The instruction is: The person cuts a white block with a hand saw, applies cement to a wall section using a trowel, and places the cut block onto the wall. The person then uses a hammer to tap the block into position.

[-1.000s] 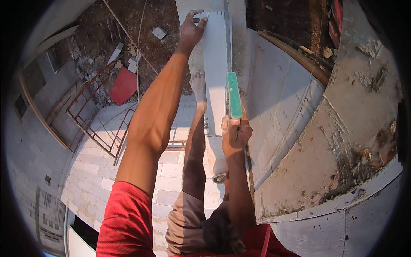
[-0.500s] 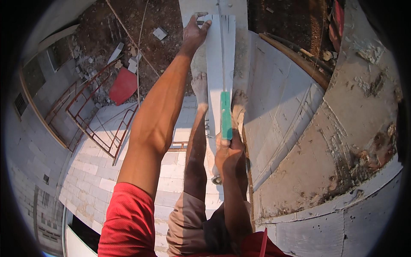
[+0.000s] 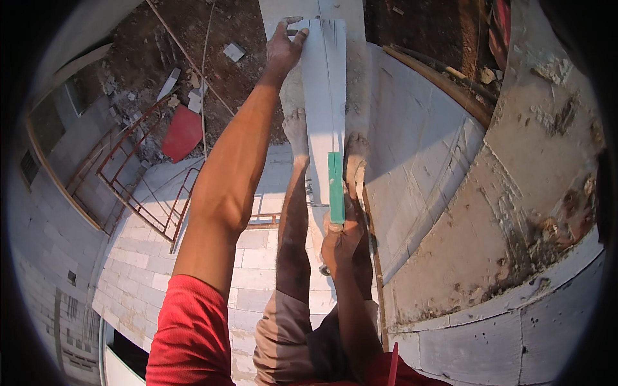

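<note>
Both hands are working a white block (image 3: 325,90): left hand (image 3: 283,48), fingers spread, is pressing its far end; right hand (image 3: 341,235), fingers wrapped, is gripping a green-handled saw (image 3: 335,186).

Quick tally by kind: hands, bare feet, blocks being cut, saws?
Hands: 2, left hand, right hand
Bare feet: 2, left foot, right foot
White blocks being cut: 1, white block
Green saws: 1, green saw
Total: 6
</note>
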{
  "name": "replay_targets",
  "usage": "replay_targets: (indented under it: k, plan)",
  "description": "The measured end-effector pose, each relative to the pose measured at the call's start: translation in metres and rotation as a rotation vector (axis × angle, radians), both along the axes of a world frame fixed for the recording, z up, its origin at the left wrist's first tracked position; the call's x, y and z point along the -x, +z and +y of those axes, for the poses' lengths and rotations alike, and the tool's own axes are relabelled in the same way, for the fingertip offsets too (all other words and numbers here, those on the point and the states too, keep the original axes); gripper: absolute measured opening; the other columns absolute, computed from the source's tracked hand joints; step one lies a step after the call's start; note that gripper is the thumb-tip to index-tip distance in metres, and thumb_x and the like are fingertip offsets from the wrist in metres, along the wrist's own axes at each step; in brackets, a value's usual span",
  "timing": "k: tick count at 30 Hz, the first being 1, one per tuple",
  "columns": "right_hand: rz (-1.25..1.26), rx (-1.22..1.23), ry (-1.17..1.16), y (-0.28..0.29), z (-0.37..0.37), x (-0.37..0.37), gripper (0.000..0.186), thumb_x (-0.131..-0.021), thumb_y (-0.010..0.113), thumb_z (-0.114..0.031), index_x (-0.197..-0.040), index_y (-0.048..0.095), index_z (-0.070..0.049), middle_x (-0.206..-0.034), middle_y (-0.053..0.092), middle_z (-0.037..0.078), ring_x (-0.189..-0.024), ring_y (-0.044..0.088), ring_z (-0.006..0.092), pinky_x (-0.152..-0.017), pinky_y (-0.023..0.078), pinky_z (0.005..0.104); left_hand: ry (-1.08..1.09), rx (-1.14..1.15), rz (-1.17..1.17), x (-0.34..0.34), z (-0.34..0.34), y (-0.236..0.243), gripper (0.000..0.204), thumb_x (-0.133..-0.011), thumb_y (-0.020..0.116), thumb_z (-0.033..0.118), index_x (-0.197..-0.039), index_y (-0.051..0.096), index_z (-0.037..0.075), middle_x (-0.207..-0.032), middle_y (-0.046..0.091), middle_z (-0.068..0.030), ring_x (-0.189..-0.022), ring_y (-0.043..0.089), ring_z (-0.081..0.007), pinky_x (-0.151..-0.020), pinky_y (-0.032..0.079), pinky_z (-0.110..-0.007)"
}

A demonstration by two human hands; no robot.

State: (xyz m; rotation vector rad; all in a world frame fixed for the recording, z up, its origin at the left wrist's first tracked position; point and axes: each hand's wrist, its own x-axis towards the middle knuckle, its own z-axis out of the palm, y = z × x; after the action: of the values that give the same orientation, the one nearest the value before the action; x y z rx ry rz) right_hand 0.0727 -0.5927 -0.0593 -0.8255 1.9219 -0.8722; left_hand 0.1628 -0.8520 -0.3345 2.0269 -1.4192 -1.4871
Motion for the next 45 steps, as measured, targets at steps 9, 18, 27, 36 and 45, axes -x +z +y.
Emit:
replay_targets:
  k: [9,18,27,36,45]
  plan:
    - [-0.106,-0.195,-0.017,0.018,-0.022,0.001,0.078,-0.102,0.042,-0.068,-0.147,0.054,-0.005,-0.139,0.063,0.021,-0.126,0.063,0.0302,-0.101,0.05,0.041,0.017,0.002,0.051,0.001,0.001,0.003,0.046,-0.095,0.072,0.037,-0.137,0.059,0.023,-0.115,0.074,-0.0131,-0.101,0.072,-0.0281,-0.092,0.054,-0.042]
    - [-0.235,-0.314,0.054,-0.056,-0.081,0.014,0.081,-0.101,0.052,-0.064,-0.155,0.044,-0.004,-0.121,0.072,0.02,-0.093,0.074,0.0271,-0.081,0.057,0.0374,0.027,-0.028,-0.03,0.002,-0.002,0.001,0.046,-0.095,0.073,0.038,-0.137,0.059,0.024,-0.117,0.075,-0.0117,-0.109,0.07,-0.0292,-0.096,0.053,-0.042]
    - [-0.159,-0.202,0.032,-0.046,-0.062,0.008,0.073,-0.103,0.054,-0.056,-0.154,0.045,-0.005,-0.132,0.068,0.021,-0.112,0.071,0.0281,-0.091,0.056,0.0375,0.022,0.024,0.027,0.001,0.004,0.0,0.046,-0.095,0.073,0.036,-0.137,0.059,0.024,-0.117,0.074,-0.0126,-0.109,0.07,-0.031,-0.096,0.053,-0.043]
    - [-0.151,-0.341,-0.044,0.02,0.007,0.025,0.079,-0.099,0.049,-0.068,-0.145,0.054,-0.003,-0.102,0.068,0.016,-0.085,0.069,0.0263,-0.075,0.054,0.0372,0.009,0.049,0.042,0.002,0.001,0.002,0.047,-0.096,0.071,0.039,-0.138,0.059,0.023,-0.119,0.074,-0.0134,-0.109,0.07,-0.0311,-0.099,0.051,-0.043]
    - [-0.437,-0.176,-0.366,0.037,0.028,0.035,0.091,-0.096,0.04,-0.078,-0.123,0.059,0.007,-0.064,0.054,0.001,-0.054,0.049,0.0076,-0.047,0.036,0.0255,0.008,0.04,0.016,0.001,0.002,0.001,0.046,-0.097,0.07,0.038,-0.139,0.058,0.024,-0.119,0.074,-0.0126,-0.11,0.07,-0.0284,-0.099,0.052,-0.042]
